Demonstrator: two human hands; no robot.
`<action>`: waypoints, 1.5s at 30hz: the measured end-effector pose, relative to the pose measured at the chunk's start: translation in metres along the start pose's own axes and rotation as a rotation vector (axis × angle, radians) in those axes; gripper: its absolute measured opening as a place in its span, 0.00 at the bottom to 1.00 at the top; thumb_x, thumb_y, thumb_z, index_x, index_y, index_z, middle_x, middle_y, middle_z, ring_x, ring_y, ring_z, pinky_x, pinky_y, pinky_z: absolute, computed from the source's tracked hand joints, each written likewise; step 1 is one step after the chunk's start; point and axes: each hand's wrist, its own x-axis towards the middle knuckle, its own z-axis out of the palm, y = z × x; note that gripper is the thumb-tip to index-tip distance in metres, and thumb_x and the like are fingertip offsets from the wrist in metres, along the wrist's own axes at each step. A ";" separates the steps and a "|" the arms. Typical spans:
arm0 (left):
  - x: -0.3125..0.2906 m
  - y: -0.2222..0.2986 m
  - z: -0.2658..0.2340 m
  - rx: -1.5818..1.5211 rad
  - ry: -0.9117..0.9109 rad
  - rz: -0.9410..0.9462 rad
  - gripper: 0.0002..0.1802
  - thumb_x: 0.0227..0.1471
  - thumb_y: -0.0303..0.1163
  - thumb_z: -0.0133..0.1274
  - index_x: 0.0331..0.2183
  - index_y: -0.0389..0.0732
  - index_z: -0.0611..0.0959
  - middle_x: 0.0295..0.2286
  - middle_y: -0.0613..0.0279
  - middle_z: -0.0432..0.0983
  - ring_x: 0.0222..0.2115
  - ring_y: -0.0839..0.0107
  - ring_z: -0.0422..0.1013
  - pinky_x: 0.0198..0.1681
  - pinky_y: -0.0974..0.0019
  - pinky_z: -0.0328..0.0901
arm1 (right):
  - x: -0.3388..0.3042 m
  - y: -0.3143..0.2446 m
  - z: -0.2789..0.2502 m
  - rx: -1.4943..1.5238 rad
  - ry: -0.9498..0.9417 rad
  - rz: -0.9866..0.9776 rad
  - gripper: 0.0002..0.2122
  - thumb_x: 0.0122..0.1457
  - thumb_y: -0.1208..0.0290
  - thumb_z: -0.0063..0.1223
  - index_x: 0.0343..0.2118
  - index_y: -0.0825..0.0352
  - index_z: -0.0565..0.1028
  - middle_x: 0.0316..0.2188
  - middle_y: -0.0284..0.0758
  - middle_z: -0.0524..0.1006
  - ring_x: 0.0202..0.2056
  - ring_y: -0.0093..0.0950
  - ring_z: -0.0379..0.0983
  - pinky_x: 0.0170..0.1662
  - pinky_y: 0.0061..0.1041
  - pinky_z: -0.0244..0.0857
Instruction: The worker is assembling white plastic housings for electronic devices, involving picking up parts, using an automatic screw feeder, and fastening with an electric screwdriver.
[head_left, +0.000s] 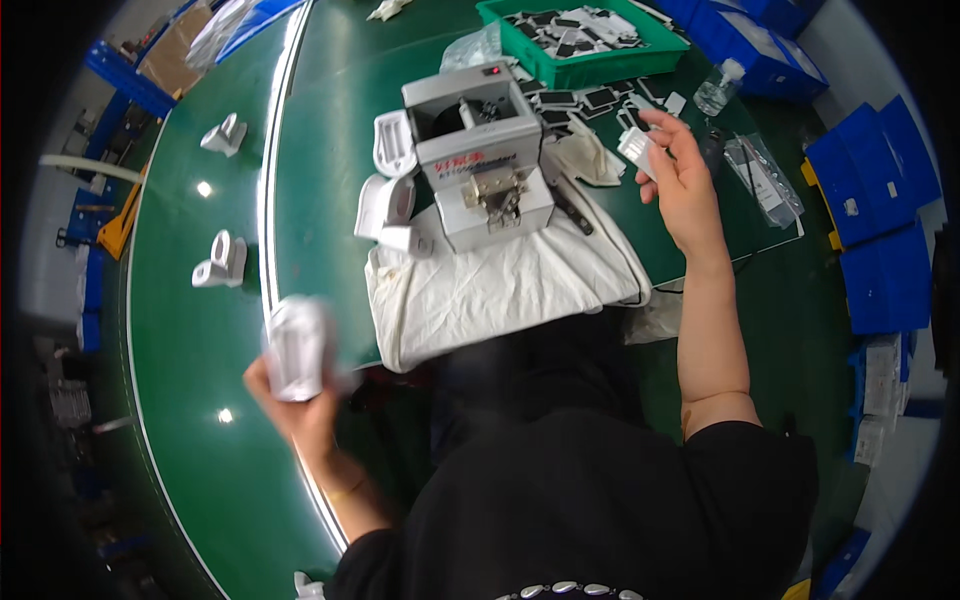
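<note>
Well, hollow white housing (pixel 298 352), blurred, clasped in left fingers (pixel 259 380), small piece (pixel 636 146) pinched in right fingers (pixel 682 146).

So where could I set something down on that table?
Left of the white strip, the green table is bare between two white housings; another free patch lies between the strip and the white parts beside the grey machine. Crowded: below the green tray, among flat pieces.

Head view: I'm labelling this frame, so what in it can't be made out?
All in the head view:
White housing in the left hand: fine detail lost to blur.
Small white part in the right hand: partly covered by that hand.
White piece at bottom left: cut off by the lower edge.
Green tray: lower contents hidden under the top ones.
</note>
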 end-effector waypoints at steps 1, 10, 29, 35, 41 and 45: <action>-0.002 0.015 0.039 -0.106 -0.109 -0.037 0.40 0.36 0.30 0.71 0.50 0.39 0.67 0.49 0.56 0.65 0.50 0.64 0.66 0.56 0.59 0.61 | -0.013 -0.010 0.009 -0.006 -0.014 0.013 0.15 0.67 0.75 0.44 0.56 0.66 0.68 0.46 0.33 0.73 0.36 0.19 0.71 0.37 0.18 0.66; -0.011 0.050 0.165 -0.194 -0.440 0.339 0.50 0.31 0.20 0.66 0.59 0.37 0.66 0.55 0.52 0.64 0.58 0.54 0.60 0.60 0.57 0.59 | -0.077 -0.062 0.047 0.064 -0.424 -0.101 0.15 0.62 0.83 0.50 0.52 0.71 0.68 0.48 0.38 0.76 0.49 0.22 0.72 0.51 0.22 0.66; -0.030 0.034 0.168 -0.182 -0.513 0.330 0.50 0.31 0.21 0.66 0.60 0.38 0.67 0.56 0.50 0.64 0.58 0.53 0.61 0.59 0.56 0.60 | -0.088 -0.050 0.043 -0.046 -0.462 -0.142 0.15 0.60 0.85 0.52 0.51 0.72 0.72 0.37 0.32 0.77 0.36 0.17 0.73 0.40 0.17 0.68; -0.030 0.034 0.168 -0.172 -0.523 0.330 0.50 0.31 0.21 0.67 0.60 0.39 0.67 0.56 0.50 0.64 0.57 0.52 0.62 0.59 0.56 0.62 | -0.094 -0.048 0.057 0.066 -0.504 -0.033 0.13 0.60 0.81 0.55 0.48 0.70 0.75 0.34 0.31 0.78 0.33 0.15 0.72 0.34 0.13 0.66; -0.032 0.036 0.168 -0.203 -0.506 0.300 0.51 0.30 0.21 0.68 0.60 0.39 0.67 0.56 0.50 0.62 0.57 0.52 0.63 0.58 0.57 0.63 | -0.102 -0.043 0.069 0.142 -0.406 -0.016 0.11 0.60 0.82 0.56 0.46 0.71 0.77 0.34 0.32 0.79 0.31 0.14 0.72 0.32 0.13 0.68; -0.032 0.038 0.169 -0.206 -0.534 0.295 0.44 0.35 0.23 0.66 0.57 0.36 0.67 0.53 0.52 0.65 0.55 0.55 0.63 0.58 0.58 0.59 | -0.108 -0.040 0.077 0.182 -0.367 -0.036 0.11 0.61 0.82 0.55 0.46 0.72 0.76 0.33 0.33 0.79 0.29 0.15 0.73 0.31 0.14 0.69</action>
